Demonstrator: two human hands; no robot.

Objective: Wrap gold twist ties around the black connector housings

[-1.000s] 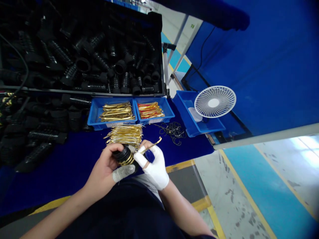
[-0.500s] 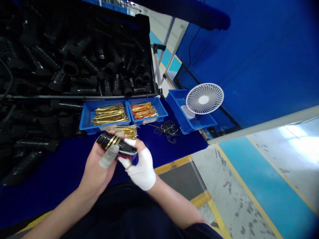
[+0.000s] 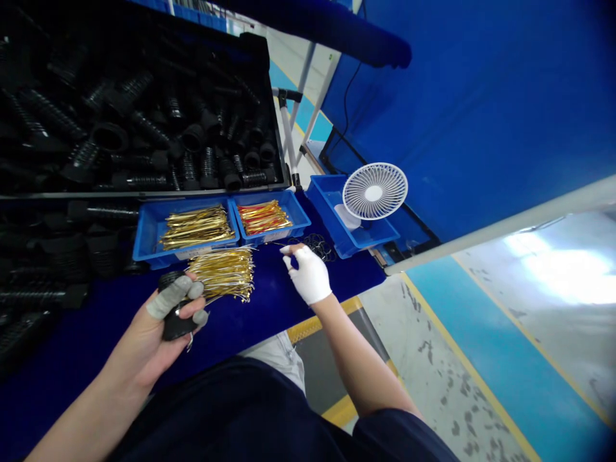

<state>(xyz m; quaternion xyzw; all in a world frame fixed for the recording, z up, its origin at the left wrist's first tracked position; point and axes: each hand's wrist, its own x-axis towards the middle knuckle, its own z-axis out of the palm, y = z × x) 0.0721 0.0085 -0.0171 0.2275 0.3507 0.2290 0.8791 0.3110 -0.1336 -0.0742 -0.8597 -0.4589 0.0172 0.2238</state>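
Observation:
My left hand point(image 3: 166, 321), with grey finger covers, is wrapped round a black ribbed part point(image 3: 176, 325) above the blue tabletop. Beside it lies a pile of gold ties point(image 3: 224, 273). In a white glove, my right hand point(image 3: 308, 274) is beside a heap of dark rings point(image 3: 320, 247), partly covering them. Its thumb and forefinger are pinched together at the tips; whatever they hold, if anything, is too small to make out.
Two blue bins hold gold ties point(image 3: 197, 228) and red and gold ties point(image 3: 264, 218). Behind them stands a large black crate point(image 3: 280, 128) of ribbed parts. A white fan point(image 3: 375, 191) is over a blue bin point(image 3: 353, 240) at the right.
My right hand has left the black part and moved right to the dark rings. The left hand has moved left with the part, uncovering the pile of gold ties.

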